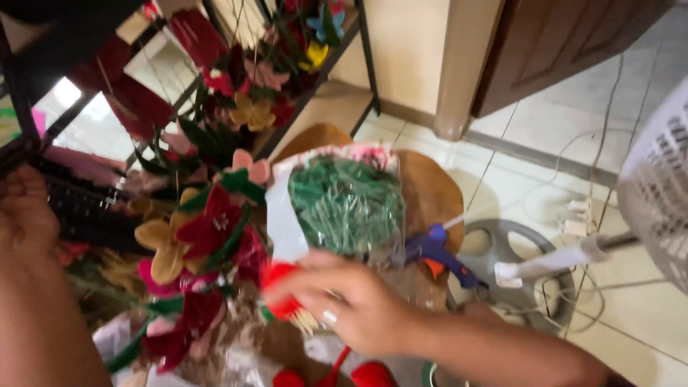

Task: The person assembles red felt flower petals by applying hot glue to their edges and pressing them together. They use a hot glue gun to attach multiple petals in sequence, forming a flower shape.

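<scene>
Right hand (pixel 358 301) fingers pinching a red felt piece (pixel 281 287), blurred, touching the clear bag of green stems (pixel 347 204), blue glue gun (pixel 438 252) just beside, left hand (pixel 25 215) at frame edge, grip unclear, open floor (pixel 530 165) to the right.

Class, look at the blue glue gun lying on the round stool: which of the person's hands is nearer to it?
Right. The right hand sits just beside the blue glue gun, holding a red piece; the left hand is far across the felt flowers.
</scene>
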